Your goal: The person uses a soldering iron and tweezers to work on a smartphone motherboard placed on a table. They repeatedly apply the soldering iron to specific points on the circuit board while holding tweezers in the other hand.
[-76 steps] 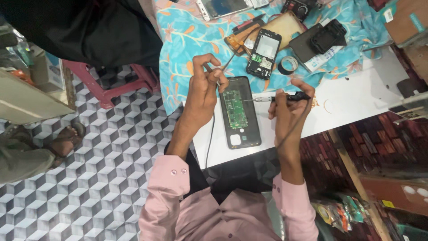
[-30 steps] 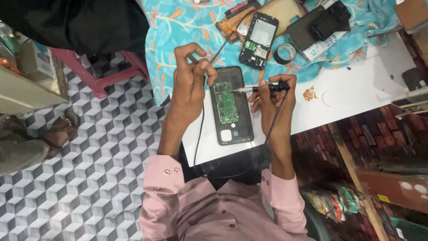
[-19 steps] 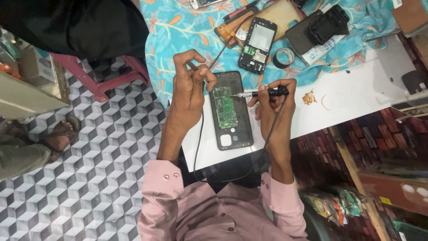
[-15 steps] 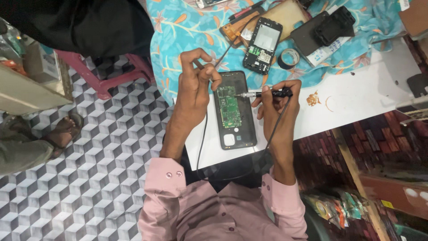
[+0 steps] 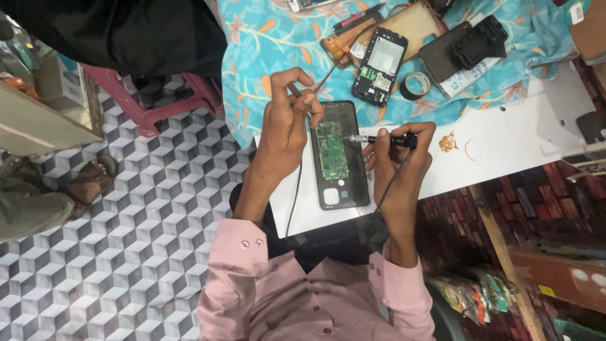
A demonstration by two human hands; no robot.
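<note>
Two hands work over the opened phone (image 5: 338, 158) near the white surface's (image 5: 517, 145) front edge: the right hand (image 5: 399, 158) holds a soldering iron (image 5: 382, 139), the left hand (image 5: 287, 126) pinches a thin wire (image 5: 325, 79).

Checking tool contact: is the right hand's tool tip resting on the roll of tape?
No, the right hand points its tool at the opened phone.
</note>
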